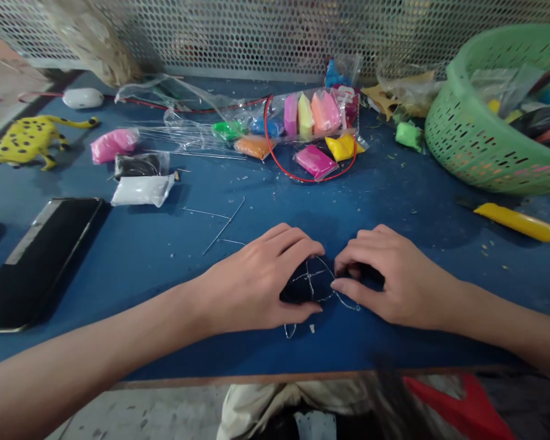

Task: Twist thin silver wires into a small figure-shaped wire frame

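Head camera: I have a twisted-wire frame (308, 276) near the blue table's (421, 235) front edge, between both hands. Left hand (256, 281) curled in a wide C, fingertips and thumb holding the frame across. Right hand (396, 278) nearly closed, thumb and forefinger pinching its right side. Thin loose wires (230, 219) lie beyond the left hand; phone (50, 269) farther left.
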`<action>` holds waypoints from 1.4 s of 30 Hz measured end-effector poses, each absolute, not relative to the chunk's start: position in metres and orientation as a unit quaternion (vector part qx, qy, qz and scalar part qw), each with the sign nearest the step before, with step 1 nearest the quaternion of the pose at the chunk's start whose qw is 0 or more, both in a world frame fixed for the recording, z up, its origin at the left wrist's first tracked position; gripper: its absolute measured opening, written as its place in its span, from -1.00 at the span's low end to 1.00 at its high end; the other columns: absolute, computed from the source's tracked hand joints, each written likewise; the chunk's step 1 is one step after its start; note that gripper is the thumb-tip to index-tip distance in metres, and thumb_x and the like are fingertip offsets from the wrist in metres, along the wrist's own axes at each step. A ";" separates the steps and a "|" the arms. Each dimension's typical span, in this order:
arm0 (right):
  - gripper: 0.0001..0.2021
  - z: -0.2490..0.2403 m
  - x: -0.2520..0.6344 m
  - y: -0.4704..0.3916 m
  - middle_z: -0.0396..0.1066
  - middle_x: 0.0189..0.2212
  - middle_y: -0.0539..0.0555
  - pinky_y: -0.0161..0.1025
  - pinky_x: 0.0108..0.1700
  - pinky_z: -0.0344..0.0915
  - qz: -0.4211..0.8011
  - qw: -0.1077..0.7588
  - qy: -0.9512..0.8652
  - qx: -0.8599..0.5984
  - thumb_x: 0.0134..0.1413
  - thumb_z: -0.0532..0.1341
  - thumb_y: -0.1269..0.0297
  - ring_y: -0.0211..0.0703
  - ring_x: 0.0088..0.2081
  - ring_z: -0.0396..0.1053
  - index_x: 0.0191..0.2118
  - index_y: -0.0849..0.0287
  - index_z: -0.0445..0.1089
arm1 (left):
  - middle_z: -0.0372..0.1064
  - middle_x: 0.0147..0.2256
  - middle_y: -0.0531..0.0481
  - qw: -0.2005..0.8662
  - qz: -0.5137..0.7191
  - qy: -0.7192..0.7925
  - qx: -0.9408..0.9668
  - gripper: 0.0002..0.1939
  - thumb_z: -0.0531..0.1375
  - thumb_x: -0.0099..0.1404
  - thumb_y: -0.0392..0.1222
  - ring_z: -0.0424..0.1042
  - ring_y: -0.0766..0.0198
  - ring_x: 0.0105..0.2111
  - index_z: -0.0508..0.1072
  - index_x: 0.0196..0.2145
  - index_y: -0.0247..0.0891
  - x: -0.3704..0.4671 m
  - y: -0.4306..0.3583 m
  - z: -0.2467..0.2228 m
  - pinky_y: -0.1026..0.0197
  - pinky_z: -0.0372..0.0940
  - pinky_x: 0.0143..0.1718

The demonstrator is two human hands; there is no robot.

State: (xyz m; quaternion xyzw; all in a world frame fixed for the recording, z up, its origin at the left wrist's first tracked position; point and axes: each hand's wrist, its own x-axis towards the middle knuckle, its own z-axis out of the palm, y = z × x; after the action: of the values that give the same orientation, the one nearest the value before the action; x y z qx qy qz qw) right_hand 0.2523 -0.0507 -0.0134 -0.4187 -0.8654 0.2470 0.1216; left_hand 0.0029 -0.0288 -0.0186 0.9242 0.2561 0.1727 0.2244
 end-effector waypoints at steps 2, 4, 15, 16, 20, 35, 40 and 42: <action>-0.84 -0.010 0.248 -0.053 0.41 -0.49 -0.07 -0.15 -0.21 0.07 0.253 0.114 -0.851 -0.446 0.18 0.29 0.12 -0.21 -0.36 0.34 -0.30 0.09 0.48 | 0.40 -0.06 -0.20 0.219 0.175 0.256 0.925 -0.49 0.36 0.22 -0.06 0.39 0.04 -0.01 0.37 0.05 -0.33 0.003 -0.028 -0.019 -0.03 0.38 0.06; -0.87 -0.007 0.244 -0.055 0.40 -0.53 -0.08 -0.15 -0.20 0.09 0.256 0.101 -0.841 -0.467 0.16 0.31 0.16 -0.22 -0.38 0.35 -0.33 0.08 0.49 | 0.39 -0.07 -0.19 0.216 0.179 0.247 0.928 -0.51 0.35 0.24 -0.04 0.39 0.06 -0.03 0.37 0.02 -0.32 0.003 -0.028 -0.020 -0.02 0.38 0.03; -0.97 0.005 0.240 -0.033 0.43 -0.44 -0.04 -0.21 -0.25 0.20 0.242 0.191 -0.818 -0.485 0.06 0.25 0.36 -0.21 -0.36 0.34 -0.38 0.13 0.40 | 0.43 0.01 -0.19 0.136 0.325 0.287 0.891 -0.45 0.30 0.25 0.18 0.41 0.05 0.01 0.46 0.02 -0.27 -0.009 -0.019 -0.001 -0.03 0.32 0.10; -0.97 0.009 0.240 -0.028 0.42 -0.44 -0.03 -0.20 -0.24 0.20 0.213 0.214 -0.825 -0.478 0.07 0.24 0.36 -0.20 -0.36 0.33 -0.38 0.14 0.38 | 0.45 0.00 -0.18 0.147 0.346 0.301 0.876 -0.51 0.28 0.30 0.12 0.43 0.10 0.00 0.46 0.03 -0.27 -0.010 -0.016 0.001 0.03 0.33 0.08; -0.97 0.027 0.237 -0.015 0.42 -0.42 -0.01 -0.15 -0.15 0.19 0.071 0.254 -0.855 -0.446 0.08 0.22 0.38 -0.17 -0.33 0.34 -0.37 0.15 0.36 | 0.53 -0.08 -0.10 0.182 0.388 0.333 0.840 -0.61 0.23 0.38 -0.02 0.50 0.25 -0.16 0.46 0.08 -0.26 -0.013 -0.010 0.004 0.20 0.40 -0.09; -0.92 0.025 0.206 -0.031 0.53 -0.29 0.02 -0.14 -0.12 0.38 0.018 0.396 -0.823 -0.407 0.25 0.18 0.29 -0.16 -0.26 0.46 -0.23 0.08 0.44 | 0.61 -0.28 -0.05 0.293 0.468 0.356 0.754 -0.75 0.26 0.33 -0.06 0.55 0.31 -0.34 0.62 -0.13 -0.23 -0.013 -0.012 -0.001 0.25 0.48 -0.28; -0.93 0.016 0.203 -0.035 0.55 -0.30 0.01 -0.17 -0.15 0.41 0.024 0.419 -0.816 -0.397 0.25 0.21 0.30 -0.19 -0.29 0.48 -0.21 0.07 0.45 | 0.62 -0.27 -0.06 0.295 0.458 0.352 0.761 -0.78 0.25 0.34 -0.12 0.56 0.31 -0.32 0.62 -0.15 -0.26 -0.010 -0.017 0.001 0.27 0.49 -0.24; -0.93 0.013 0.204 -0.036 0.55 -0.29 0.00 -0.18 -0.15 0.42 0.028 0.423 -0.815 -0.395 0.25 0.22 0.31 -0.20 -0.29 0.49 -0.20 0.07 0.46 | 0.61 -0.30 -0.05 0.298 0.457 0.347 0.763 -0.78 0.26 0.34 -0.13 0.55 0.32 -0.35 0.61 -0.14 -0.28 -0.010 -0.017 0.000 0.29 0.49 -0.28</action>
State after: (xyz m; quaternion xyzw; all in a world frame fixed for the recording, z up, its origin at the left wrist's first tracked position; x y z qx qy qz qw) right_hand 0.2044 -0.0363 0.0131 -0.3949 -0.8151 0.0277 0.4229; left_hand -0.0097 -0.0170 0.0004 0.7631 0.3474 0.4565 0.2977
